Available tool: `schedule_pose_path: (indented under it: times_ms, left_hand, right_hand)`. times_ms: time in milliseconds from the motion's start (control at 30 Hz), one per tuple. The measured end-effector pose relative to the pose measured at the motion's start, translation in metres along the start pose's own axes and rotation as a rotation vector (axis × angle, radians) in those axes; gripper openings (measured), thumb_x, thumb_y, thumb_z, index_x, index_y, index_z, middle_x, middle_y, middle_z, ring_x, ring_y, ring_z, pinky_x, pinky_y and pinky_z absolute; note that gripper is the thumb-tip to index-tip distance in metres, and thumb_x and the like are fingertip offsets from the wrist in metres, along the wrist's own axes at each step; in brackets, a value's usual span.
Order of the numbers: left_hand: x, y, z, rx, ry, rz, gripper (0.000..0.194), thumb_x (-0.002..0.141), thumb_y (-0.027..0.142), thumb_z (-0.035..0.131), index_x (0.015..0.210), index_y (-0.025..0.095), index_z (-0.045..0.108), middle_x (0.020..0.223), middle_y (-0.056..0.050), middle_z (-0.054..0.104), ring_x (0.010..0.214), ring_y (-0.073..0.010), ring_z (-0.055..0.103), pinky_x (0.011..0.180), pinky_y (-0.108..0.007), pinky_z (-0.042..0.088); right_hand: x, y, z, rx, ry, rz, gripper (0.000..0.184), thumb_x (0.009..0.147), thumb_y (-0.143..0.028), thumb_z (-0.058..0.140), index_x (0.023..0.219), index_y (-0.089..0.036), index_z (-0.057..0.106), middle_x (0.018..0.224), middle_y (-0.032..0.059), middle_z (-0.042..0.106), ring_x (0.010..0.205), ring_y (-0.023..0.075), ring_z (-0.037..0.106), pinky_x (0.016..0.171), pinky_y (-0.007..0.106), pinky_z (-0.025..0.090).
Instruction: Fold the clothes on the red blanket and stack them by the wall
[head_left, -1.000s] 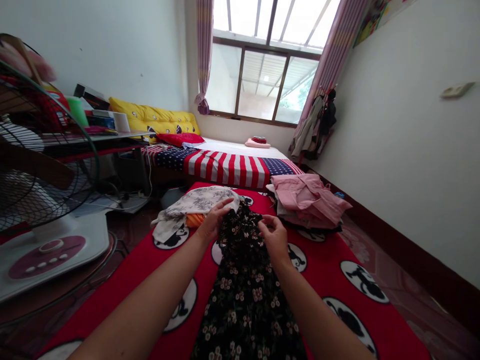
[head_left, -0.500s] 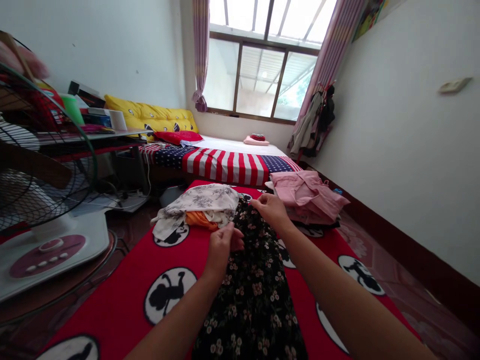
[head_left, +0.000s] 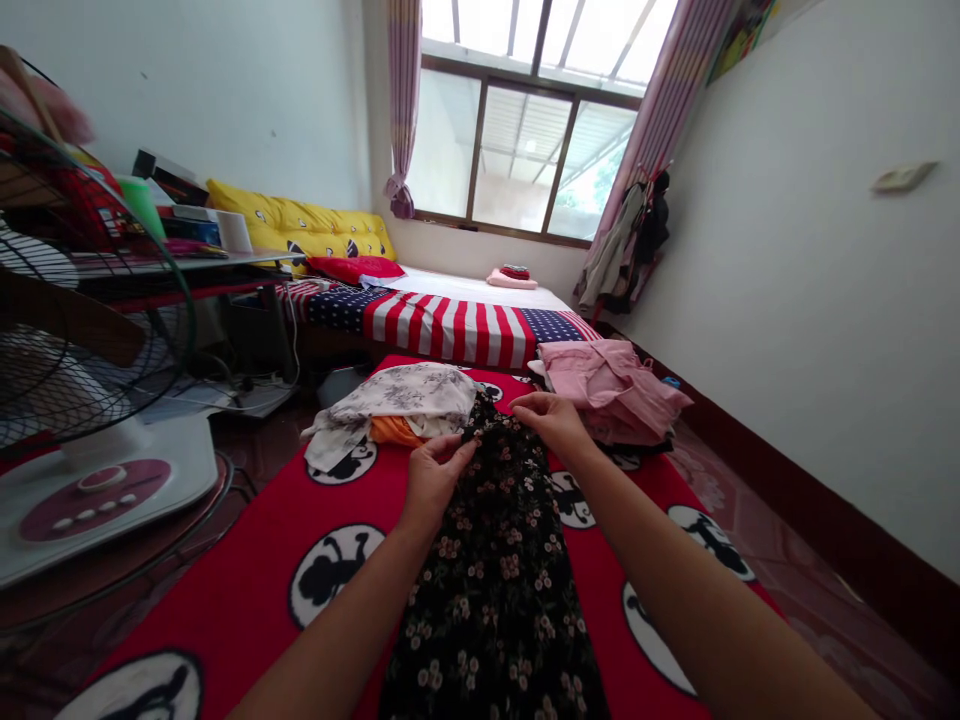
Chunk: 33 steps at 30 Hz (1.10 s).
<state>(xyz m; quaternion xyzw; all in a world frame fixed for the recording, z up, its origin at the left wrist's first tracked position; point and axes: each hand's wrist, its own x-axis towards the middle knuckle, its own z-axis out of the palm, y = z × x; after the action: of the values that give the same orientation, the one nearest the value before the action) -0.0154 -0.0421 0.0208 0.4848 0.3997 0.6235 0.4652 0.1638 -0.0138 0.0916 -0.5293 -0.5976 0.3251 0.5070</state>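
A black floral garment (head_left: 495,590) lies lengthwise on a red mat (head_left: 225,590), its top end raised slightly: the left hand (head_left: 435,480) pinches its edge, and the right hand (head_left: 551,418) grips it just beyond. A pale printed garment (head_left: 397,395) sits at 11 o'clock, folded pink clothes (head_left: 611,385) at 1 o'clock.

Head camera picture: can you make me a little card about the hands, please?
Left hand: touching the black flowered cloth
Right hand: pinching the cloth's top edge
Cloth lies on: red mat
Right of cloth: pink clothes
Left of cloth: white flowered clothes
Farther away: bed
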Motion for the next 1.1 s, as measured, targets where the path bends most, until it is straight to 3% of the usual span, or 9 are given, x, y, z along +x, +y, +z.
schedule_pose_path:
  times_ms: [133,233,300,433,533,667,800,900,1100]
  left_hand:
    - [0.005,0.011,-0.008,0.245,0.059,0.283,0.017,0.060,0.031,0.081,0.069,0.018,0.074,0.123,-0.009,0.061,0.115,-0.0272,0.056,0.099,-0.037,0.044]
    - [0.007,0.018,-0.007,0.125,-0.035,0.169,0.024,0.064,0.036,0.079,0.076,0.016,0.075,0.100,-0.010,0.072,0.094,-0.0246,0.067,0.086,-0.036,0.052]
    - [0.007,0.018,-0.004,0.009,-0.004,0.024,0.033,0.065,0.039,0.078,0.085,0.013,0.074,0.078,-0.008,0.074,0.073,-0.0216,0.069,0.069,-0.032,0.055]
    - [0.002,0.012,0.005,-0.028,0.082,0.011,0.031,0.067,0.034,0.076,0.089,0.012,0.074,0.076,-0.006,0.075,0.066,-0.0189,0.069,0.061,-0.026,0.054]
    - [-0.007,0.011,0.014,0.070,-0.004,0.120,0.021,0.069,0.024,0.071,0.087,0.014,0.074,0.077,-0.005,0.074,0.069,-0.0186,0.069,0.064,-0.026,0.055]
    - [-0.015,0.020,0.022,0.217,-0.175,0.318,0.016,0.073,0.013,0.061,0.081,0.016,0.074,0.090,-0.006,0.073,0.082,-0.0192,0.069,0.074,-0.028,0.055]
    - [-0.013,0.022,0.016,0.283,-0.109,0.411,0.023,0.078,0.009,0.052,0.079,0.019,0.073,0.099,-0.005,0.072,0.094,-0.0184,0.067,0.087,-0.031,0.052]
    - [-0.009,0.006,0.007,0.352,-0.045,0.388,0.024,0.080,0.009,0.049,0.083,0.019,0.071,0.094,-0.004,0.072,0.093,-0.0184,0.066,0.087,-0.032,0.052]
    - [-0.012,-0.044,0.002,0.595,-0.186,0.369,0.027,0.079,0.008,0.052,0.097,0.020,0.069,0.108,-0.006,0.068,0.105,-0.0210,0.061,0.094,-0.038,0.049]
  right_hand:
    - [0.000,-0.011,0.009,0.066,-0.018,0.016,0.015,0.067,-0.028,0.068,0.077,-0.017,0.070,0.065,-0.0006,0.066,0.054,0.0105,0.058,0.050,0.020,0.045]
    - [-0.006,-0.012,0.019,0.132,-0.023,0.004,0.021,0.068,-0.030,0.069,0.084,-0.018,0.068,0.077,0.0011,0.069,0.069,0.0137,0.064,0.061,0.023,0.052]
    - [-0.014,-0.006,0.025,0.104,0.040,-0.009,0.027,0.069,-0.036,0.070,0.088,-0.018,0.066,0.080,0.0024,0.069,0.072,0.0153,0.064,0.060,0.024,0.052]
    - [-0.030,0.008,0.040,-0.112,0.075,0.067,0.039,0.075,-0.056,0.062,0.073,-0.017,0.064,0.071,0.0043,0.066,0.065,0.0167,0.062,0.051,0.024,0.045]
    - [-0.032,0.011,0.054,-0.031,-0.042,0.211,0.047,0.069,-0.062,0.066,0.063,-0.015,0.065,0.060,0.0030,0.063,0.057,0.0153,0.059,0.048,0.023,0.041]
    - [-0.024,0.010,0.063,0.303,0.064,0.309,0.034,0.059,-0.044,0.080,0.058,-0.015,0.063,0.050,-0.0015,0.058,0.049,0.0124,0.054,0.044,0.021,0.038]
    - [-0.022,0.025,0.051,0.448,0.212,0.373,0.022,0.075,-0.040,0.067,0.072,-0.018,0.063,0.063,-0.0005,0.066,0.059,0.0150,0.061,0.054,0.025,0.050]
    - [-0.037,0.051,0.035,0.469,0.277,0.487,0.021,0.087,-0.035,0.050,0.079,-0.018,0.060,0.073,0.0049,0.070,0.072,0.0199,0.067,0.063,0.034,0.057]
    - [-0.075,0.095,0.009,0.236,0.228,0.632,0.009,0.083,-0.028,0.056,0.081,-0.019,0.058,0.073,0.0060,0.069,0.072,0.0224,0.068,0.062,0.040,0.058]
